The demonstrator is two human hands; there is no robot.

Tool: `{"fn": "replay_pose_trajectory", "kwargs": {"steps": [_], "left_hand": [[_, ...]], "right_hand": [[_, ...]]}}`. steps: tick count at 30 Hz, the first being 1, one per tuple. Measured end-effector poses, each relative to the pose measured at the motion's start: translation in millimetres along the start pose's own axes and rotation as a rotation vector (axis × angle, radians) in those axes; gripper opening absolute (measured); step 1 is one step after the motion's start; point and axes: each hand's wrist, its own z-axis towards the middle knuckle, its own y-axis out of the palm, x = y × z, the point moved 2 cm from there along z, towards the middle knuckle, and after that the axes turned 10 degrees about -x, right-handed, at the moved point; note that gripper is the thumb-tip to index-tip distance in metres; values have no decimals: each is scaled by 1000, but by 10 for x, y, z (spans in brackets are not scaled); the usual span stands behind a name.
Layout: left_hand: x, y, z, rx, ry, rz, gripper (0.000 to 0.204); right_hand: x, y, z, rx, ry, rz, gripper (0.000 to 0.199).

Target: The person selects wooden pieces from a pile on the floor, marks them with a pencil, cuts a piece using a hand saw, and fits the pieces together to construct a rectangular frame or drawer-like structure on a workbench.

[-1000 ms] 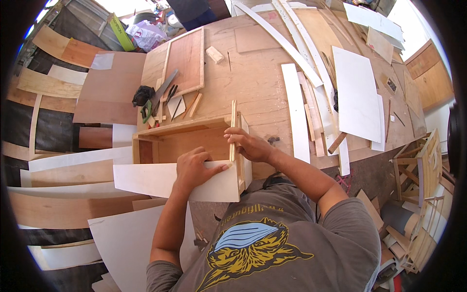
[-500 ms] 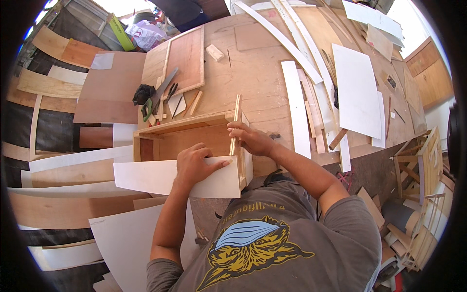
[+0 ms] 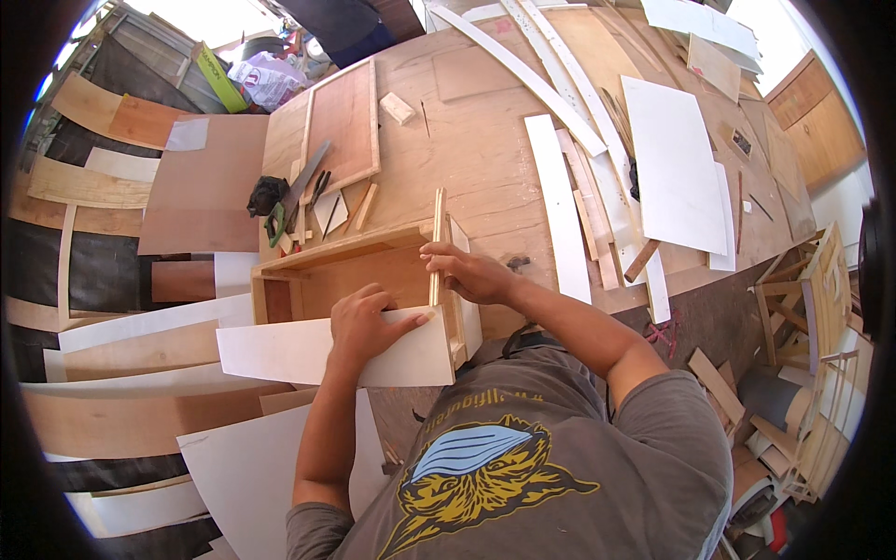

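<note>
An open wooden box frame (image 3: 338, 297) rests on its side at the near edge of the workbench. Along its near side lies a tapering white panel (image 3: 280, 353). My left hand (image 3: 364, 324) grips the upper edge of this panel, thumb stretched flat along its face and fingers bent over toward the box. A narrow wooden strip (image 3: 439, 219) stands across the box's right end, its lower end meeting the panel's edge. Fingers of my right hand (image 3: 467, 273) are closed around that strip. The inner side of the panel is hidden.
Beyond the box lie a handsaw (image 3: 311, 171), pliers (image 3: 321, 185) and a black bundle (image 3: 268, 194). A framed panel (image 3: 342, 119) is behind them. White boards (image 3: 667, 168) and long strips (image 3: 558, 205) cover the bench's right side. Large sheets (image 3: 201, 187) stand at left.
My right hand has shifted the wooden strip slightly left relative to the box. My left hand keeps its hold on the white panel. The whole view has moved a little.
</note>
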Motion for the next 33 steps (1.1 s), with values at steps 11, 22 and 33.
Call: {"fn": "replay_pose_trajectory", "kwargs": {"steps": [11,22,33], "left_hand": [[35,-30,-13,3,-23,-65,45],[30,-13,-14,-24,-33,-46,45],[36,-19,-7,-44,-48,-47,48]], "right_hand": [[-7,9,9,-7,-15,-24,52],[8,21,-10,-21,10,-67,50],[9,9,-11,-30,15,-57,52]]}}
